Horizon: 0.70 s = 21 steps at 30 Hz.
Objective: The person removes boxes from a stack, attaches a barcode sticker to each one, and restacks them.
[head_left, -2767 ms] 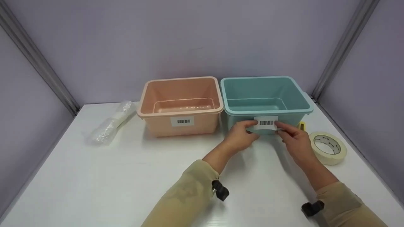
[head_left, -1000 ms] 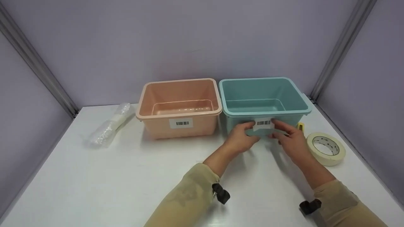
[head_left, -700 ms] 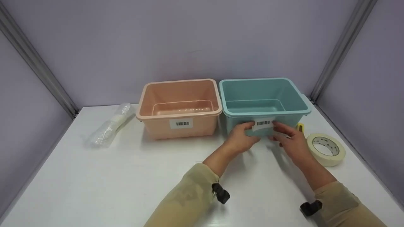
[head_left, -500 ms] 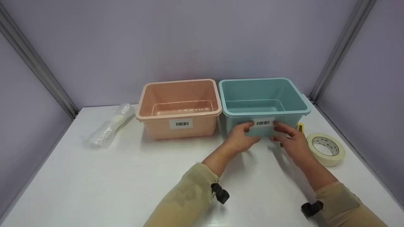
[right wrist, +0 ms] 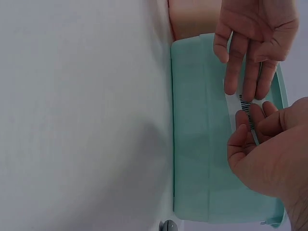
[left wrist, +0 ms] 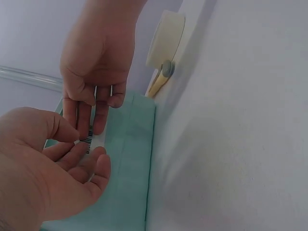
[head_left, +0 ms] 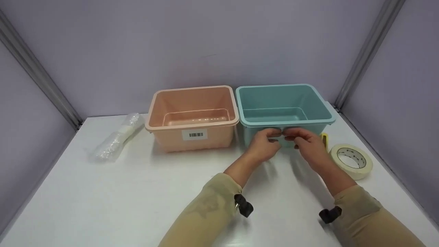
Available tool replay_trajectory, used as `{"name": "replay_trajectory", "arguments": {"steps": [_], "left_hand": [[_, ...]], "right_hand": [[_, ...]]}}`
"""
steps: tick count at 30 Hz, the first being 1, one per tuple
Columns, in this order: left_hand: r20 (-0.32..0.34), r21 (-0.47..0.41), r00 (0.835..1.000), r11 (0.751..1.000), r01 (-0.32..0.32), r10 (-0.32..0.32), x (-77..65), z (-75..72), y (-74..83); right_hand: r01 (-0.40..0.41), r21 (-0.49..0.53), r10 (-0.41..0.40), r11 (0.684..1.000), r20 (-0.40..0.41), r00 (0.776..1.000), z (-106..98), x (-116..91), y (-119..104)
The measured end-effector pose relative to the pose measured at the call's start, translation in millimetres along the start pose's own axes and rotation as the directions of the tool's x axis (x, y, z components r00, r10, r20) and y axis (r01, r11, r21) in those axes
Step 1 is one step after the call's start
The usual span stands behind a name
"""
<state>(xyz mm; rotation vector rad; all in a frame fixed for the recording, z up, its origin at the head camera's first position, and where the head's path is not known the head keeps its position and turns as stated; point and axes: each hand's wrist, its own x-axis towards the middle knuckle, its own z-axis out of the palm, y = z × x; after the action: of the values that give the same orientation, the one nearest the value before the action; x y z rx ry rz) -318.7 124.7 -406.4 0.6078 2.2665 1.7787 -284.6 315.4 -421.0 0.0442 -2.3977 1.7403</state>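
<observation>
A white barcode label [right wrist: 232, 110] lies on the front wall of the teal plastic bin [head_left: 252, 132]. My left hand [head_left: 263, 146] rests its fingertips on the label, fingers fairly straight and thumb held lower. From the other side my right hand [head_left: 308, 146] touches the same label, its fingers gently bent. The fingertips of both hands nearly meet over the barcode [left wrist: 90, 132]. In the head view the hands hide the label; the wrist views show part of it between the fingers.
Left of the teal bin stands a pink bin [head_left: 219, 139] bearing its own barcode label [head_left: 194, 134]. A roll of masking tape [head_left: 356, 173] and a yellow cutter [head_left: 324, 140] lie to the right. Bubble-wrapped stuff [head_left: 118, 139] lies at far left. A wall [head_left: 205, 41] rises behind.
Both hands have moved inward from the label's side edges to its middle, their fingertips now covering it in the head view. The bins stay in place.
</observation>
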Motion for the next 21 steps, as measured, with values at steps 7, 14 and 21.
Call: {"name": "replay_trajectory", "arguments": {"steps": [7,14,21], "left_hand": [[-0.099,-0.047,0.994,0.998,0.045,-0.05,-8.3,-6.7,-5.1],[-0.079,-0.038,0.996,0.998,0.042,-0.045,-7.8,-2.9,-10.4],[-0.04,-0.018,0.999,1.0,0.024,-0.024,-2.8,3.4,-17.8]], "right_hand": [[-0.045,0.077,0.049,0.996,-0.052,0.997,-15,1,4],[-0.06,0.079,0.061,0.995,-0.013,0.998,-10,-1,7],[-0.079,0.068,0.075,0.995,0.058,0.995,-1,4,11]]}}
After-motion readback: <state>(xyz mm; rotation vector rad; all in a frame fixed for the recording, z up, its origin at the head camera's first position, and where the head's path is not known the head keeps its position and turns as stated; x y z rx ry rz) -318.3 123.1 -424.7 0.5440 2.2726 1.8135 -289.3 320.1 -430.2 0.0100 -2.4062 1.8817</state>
